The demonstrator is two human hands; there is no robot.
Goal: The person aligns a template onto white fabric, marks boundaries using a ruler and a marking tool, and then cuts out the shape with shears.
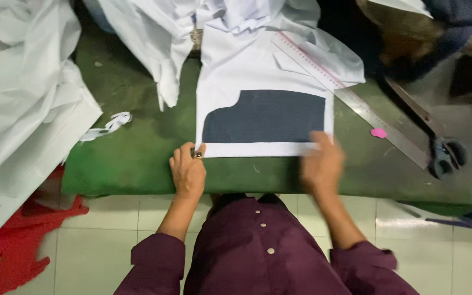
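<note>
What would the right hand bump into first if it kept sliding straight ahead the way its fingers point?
The right hand points away from the body, so it would likely meet the dark patch on the white fabric first. The hand is blurred, so that direction is approximate.

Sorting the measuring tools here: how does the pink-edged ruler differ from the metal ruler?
The pink-edged ruler is clear plastic and lies on the white fabric; the metal ruler is grey steel and lies on the green table. The metal ruler sits nearer the scissors. Both slant the same way, nearly end to end.
</note>
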